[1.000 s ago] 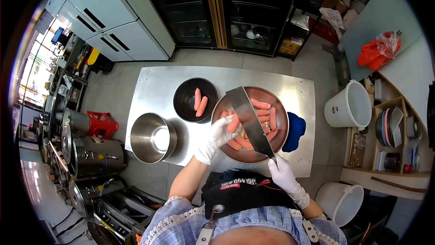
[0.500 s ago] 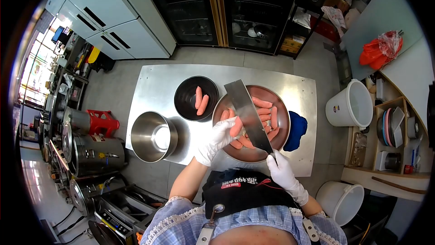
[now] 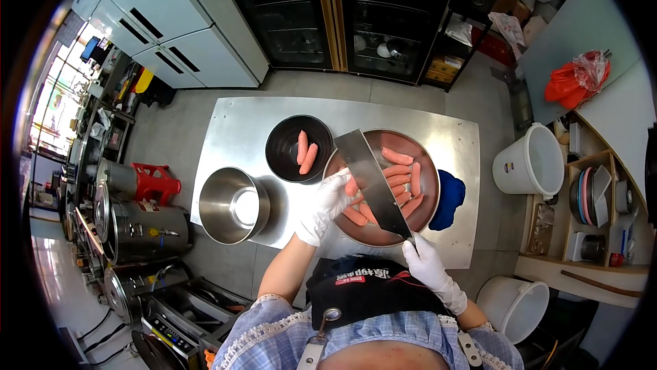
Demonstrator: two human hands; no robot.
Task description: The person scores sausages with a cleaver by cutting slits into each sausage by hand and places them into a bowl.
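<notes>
My left hand (image 3: 323, 209), in a white glove, is closed round a pink sausage (image 3: 351, 186) over the left side of a wide reddish-brown pan (image 3: 428, 216). The blade of a broad kitchen knife (image 3: 375, 184) slants across the pan, its flat side hiding part of the held sausage. My right hand (image 3: 428, 264), also gloved, grips the knife's handle near the pan's front rim. Several sausages (image 3: 397, 171) lie in the pan; some are hidden under the blade. Left of the pan, a black bowl (image 3: 282, 161) contains two sausages (image 3: 308, 158).
A deep steel pot (image 3: 234, 230) stands at the left of the steel table (image 3: 236, 123). Against the pan's right side lies a bunched blue cloth (image 3: 449, 200). White buckets (image 3: 513, 164) stand on the floor at right, beside a shelf unit (image 3: 585, 260). Large pots (image 3: 147, 233) stand at left.
The knife's far end has dropped slightly toward me, and its blade now covers more of the held sausage. My left hand has shifted a little; both grips stay the same.
</notes>
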